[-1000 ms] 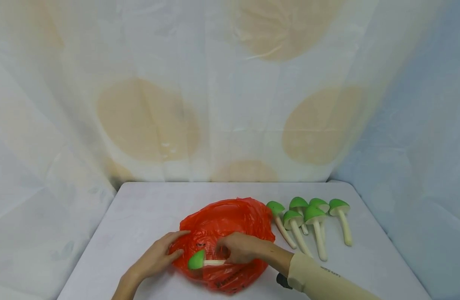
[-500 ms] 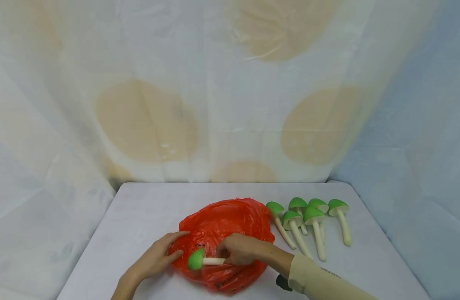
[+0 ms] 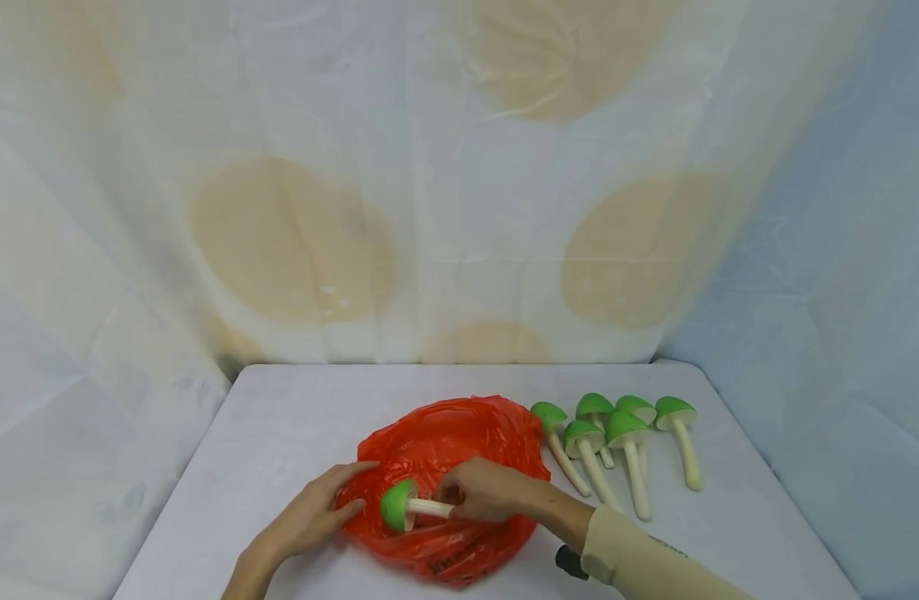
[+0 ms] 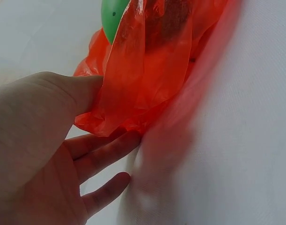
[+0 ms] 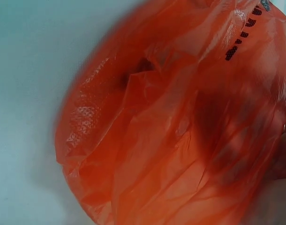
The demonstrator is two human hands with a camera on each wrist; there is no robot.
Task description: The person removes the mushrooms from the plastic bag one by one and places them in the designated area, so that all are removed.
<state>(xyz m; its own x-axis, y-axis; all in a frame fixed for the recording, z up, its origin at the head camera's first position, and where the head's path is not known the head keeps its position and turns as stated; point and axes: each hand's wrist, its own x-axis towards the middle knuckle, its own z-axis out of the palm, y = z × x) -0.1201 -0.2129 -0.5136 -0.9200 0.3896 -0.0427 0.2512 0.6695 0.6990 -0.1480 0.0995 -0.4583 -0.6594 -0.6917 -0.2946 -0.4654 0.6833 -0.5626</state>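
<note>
A red plastic bag [image 3: 444,433] lies spread on the white table with its opening facing up. In the head view my right hand [image 3: 485,492] grips the pale stem of a green-capped toy mushroom [image 3: 397,505] over the bag's mouth, cap pointing left. My left hand [image 3: 312,512] holds the bag's left edge. In the left wrist view, the left thumb lies against the red film [image 4: 138,70] and the other fingers reach below it; part of a green cap shows above. Red film with dark print fills most of the right wrist view, hiding nearly all of the right hand.
To the right of the bag lie several more green-capped mushrooms [image 3: 630,450], the leftmost close against the bag's edge. Table surface [image 3: 294,408] shows left of the bag. Pale sheets [image 3: 459,167] hang behind and at both sides. A small black device [image 3: 571,562] sits by the right wrist.
My right hand and the mushroom have shifted slightly up in the head view, and the cap now shows more fully above the bag's front fold. My left hand keeps its place.
</note>
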